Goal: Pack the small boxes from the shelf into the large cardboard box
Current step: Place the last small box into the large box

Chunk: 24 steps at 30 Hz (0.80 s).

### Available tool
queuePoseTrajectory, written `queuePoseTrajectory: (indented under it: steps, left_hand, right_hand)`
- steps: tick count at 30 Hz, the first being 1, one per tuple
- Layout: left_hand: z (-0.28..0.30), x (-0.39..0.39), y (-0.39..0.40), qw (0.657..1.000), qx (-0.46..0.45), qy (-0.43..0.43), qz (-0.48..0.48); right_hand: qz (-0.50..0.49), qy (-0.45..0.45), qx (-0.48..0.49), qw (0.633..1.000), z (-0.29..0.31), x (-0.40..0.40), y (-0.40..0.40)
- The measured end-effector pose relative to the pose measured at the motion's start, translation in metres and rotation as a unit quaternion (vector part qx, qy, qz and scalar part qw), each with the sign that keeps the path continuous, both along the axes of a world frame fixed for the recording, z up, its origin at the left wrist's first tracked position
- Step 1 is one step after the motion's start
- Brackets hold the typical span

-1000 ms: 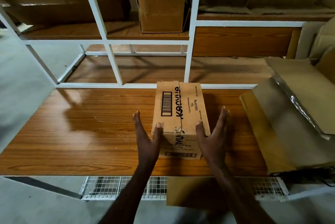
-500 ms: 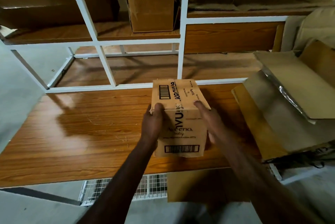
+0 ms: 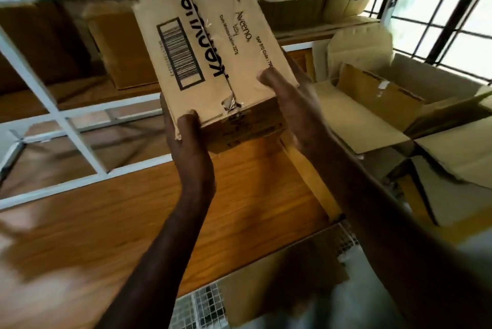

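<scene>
While both hands clasp it, the small box (image 3: 213, 57) hangs tilted above the wooden shelf (image 3: 239, 195): left hand (image 3: 190, 147) thumb curled over its near edge, right hand (image 3: 295, 110) thumb on top. Printed: "Aveeno baby", a barcode.

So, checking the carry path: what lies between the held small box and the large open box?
Head view: only the right hand, gripping the small box, before the large open box.
</scene>
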State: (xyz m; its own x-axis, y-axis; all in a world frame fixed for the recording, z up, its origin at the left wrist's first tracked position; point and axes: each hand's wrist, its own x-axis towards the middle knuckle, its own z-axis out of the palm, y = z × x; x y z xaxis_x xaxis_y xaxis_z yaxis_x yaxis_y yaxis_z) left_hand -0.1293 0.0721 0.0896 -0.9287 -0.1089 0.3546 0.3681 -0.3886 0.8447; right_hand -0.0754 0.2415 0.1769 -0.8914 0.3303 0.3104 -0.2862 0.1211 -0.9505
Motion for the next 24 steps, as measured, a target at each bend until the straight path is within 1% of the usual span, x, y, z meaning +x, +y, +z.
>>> queuePoseTrajectory:
  steps: [1,2,4,6,9,11,13,16,19,24]
  left_hand:
    - [0.000,0.003,0.014,1.000,0.010,0.000,-0.010]
    - [-0.001,0.005,0.028,1.000,0.001,0.007,-0.006]
    - [-0.008,0.009,0.060,0.999,-0.048,0.024,-0.009]
    - [-0.009,0.014,0.097,0.996,-0.061,0.055,-0.018]
    - [-0.002,0.029,0.162,0.997,-0.025,0.070,-0.001]
    - [0.001,0.047,0.209,0.995,0.019,0.075,-0.057]
    - [0.009,0.074,0.253,0.992,0.043,0.089,-0.073]
    - [0.026,0.112,0.313,0.990,0.026,0.138,-0.035]
    - [0.034,0.126,0.360,0.988,0.015,0.149,-0.025]
    - [0.056,0.127,0.423,0.984,-0.011,0.143,-0.103]
  right_hand:
    - [-0.008,0.018,-0.004,1.000,0.000,0.008,0.013]
    - [-0.014,0.038,-0.004,0.999,0.001,0.017,0.027]
    - [-0.031,0.079,0.017,0.996,0.002,0.036,0.058]
    - [-0.045,0.101,0.041,0.993,0.005,0.057,0.091]
    - [-0.069,0.113,0.070,0.989,0.010,0.088,0.147]
    - [-0.080,0.118,0.063,0.988,0.014,0.109,0.190]
    - [-0.091,0.125,0.075,0.985,0.016,0.126,0.233]
    - [-0.117,0.125,0.089,0.981,0.018,0.148,0.290]
    - [-0.132,0.129,0.099,0.978,0.019,0.162,0.338]
    - [-0.157,0.161,0.088,0.970,0.028,0.168,0.408]
